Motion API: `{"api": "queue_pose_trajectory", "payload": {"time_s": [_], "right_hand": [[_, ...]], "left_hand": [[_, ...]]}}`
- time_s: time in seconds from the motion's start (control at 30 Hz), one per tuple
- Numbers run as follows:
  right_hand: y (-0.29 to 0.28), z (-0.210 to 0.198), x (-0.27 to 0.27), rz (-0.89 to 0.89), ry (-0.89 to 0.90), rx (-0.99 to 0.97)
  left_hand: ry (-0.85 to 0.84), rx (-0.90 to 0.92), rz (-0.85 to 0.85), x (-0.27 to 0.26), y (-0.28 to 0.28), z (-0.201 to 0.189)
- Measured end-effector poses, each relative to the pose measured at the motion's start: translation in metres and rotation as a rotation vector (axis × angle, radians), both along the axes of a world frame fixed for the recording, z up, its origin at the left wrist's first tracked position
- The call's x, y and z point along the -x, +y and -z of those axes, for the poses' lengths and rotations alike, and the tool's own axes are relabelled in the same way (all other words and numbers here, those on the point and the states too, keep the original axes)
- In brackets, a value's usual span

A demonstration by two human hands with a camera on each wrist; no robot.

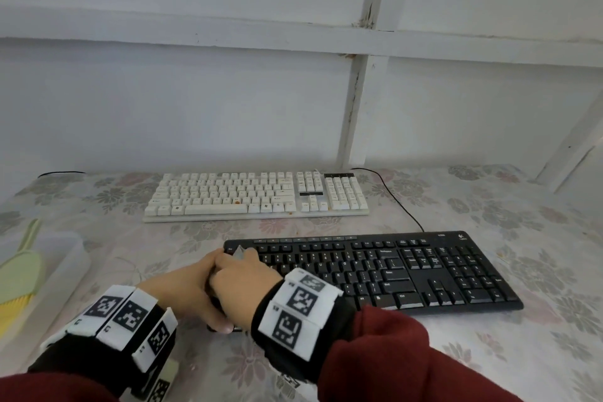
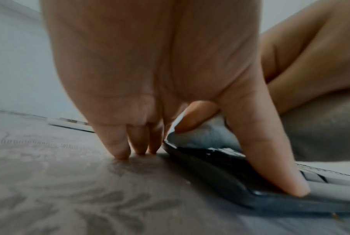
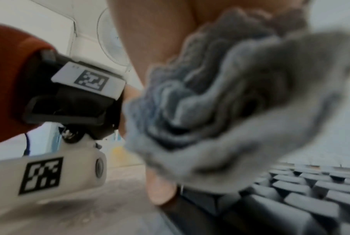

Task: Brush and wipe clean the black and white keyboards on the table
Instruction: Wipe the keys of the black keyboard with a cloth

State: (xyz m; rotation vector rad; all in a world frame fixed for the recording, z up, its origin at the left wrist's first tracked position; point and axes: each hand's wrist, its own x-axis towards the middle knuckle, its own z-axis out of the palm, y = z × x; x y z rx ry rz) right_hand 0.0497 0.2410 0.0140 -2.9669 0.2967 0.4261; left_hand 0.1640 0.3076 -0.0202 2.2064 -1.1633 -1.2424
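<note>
The black keyboard point(image 1: 408, 271) lies near the table's front, and the white keyboard point(image 1: 254, 192) lies behind it by the wall. My left hand point(image 1: 189, 290) is at the black keyboard's left end. Its fingertips point(image 2: 119, 152) stand straight on the tablecloth beside the edge, and its thumb point(image 2: 280, 167) presses the near corner of the black keyboard point(image 2: 220, 171). My right hand point(image 1: 243, 277) grips a bunched grey cloth point(image 1: 240, 251) over the leftmost keys. The right wrist view shows the grey cloth point(image 3: 230, 103) close above the black keyboard's keys point(image 3: 300, 190).
A green brush point(image 1: 19, 277) with yellow bristles lies in a clear tray point(image 1: 70, 258) at the far left. The black keyboard's cable point(image 1: 401, 202) runs back past the white keyboard's right end. A flowered cloth point(image 1: 538, 238) covers the table, and a white wall stands behind.
</note>
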Motion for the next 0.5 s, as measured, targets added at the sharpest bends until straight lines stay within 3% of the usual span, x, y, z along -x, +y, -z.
{"api": "queue_pose_trajectory", "payload": {"time_s": [0.23, 0.5], "right_hand": [[-0.023, 0.012, 0.035, 0.111, -0.115, -0.014], [-0.067, -0.020, 0.066, 0.164, 0.044, 0.013]], "left_hand": [[0.137, 0.055, -0.055, -0.008, 0.004, 0.008], [0.200, 0.121, -0.051, -0.010, 0.009, 0.010]]}}
